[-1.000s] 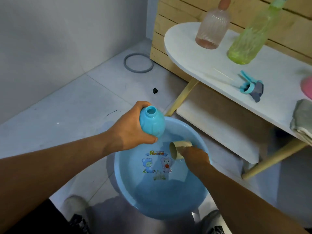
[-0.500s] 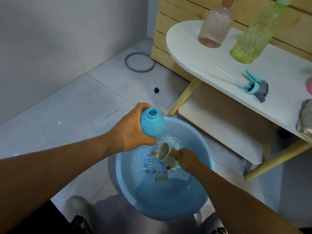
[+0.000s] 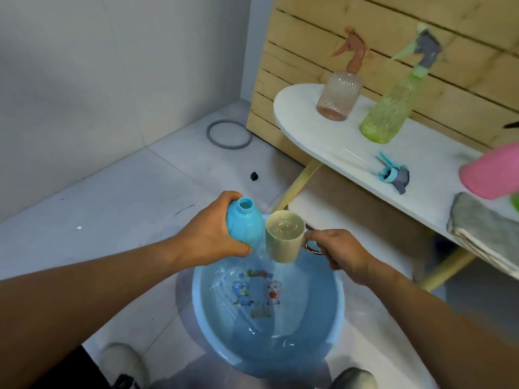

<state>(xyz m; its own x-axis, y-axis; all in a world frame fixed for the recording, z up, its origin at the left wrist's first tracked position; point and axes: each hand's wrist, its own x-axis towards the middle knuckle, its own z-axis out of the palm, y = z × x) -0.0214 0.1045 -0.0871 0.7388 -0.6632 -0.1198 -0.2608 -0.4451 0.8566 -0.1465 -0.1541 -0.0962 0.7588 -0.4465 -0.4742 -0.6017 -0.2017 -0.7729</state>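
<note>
Pale tiled floor [image 3: 112, 209], blue basin [image 3: 197, 301] of water standing on it, grey ring [image 3: 209, 133] and small black bit [image 3: 254, 176] near the wall, white oval desk [image 3: 317, 141] carrying pink spray bottle [image 3: 338, 96], green spray bottle [image 3: 389, 113], loose blue spray head [image 3: 393, 175], pink container [image 3: 491, 171], folded grey cloth [image 3: 483, 228]

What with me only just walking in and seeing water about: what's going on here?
A person works over a blue basin of water on the floor. The left hand grips an uncapped blue bottle, mouth up; the right hand holds a beige cup by its handle, upright, water inside, beside the bottle. Probably the cup will be poured into the bottle.
</note>
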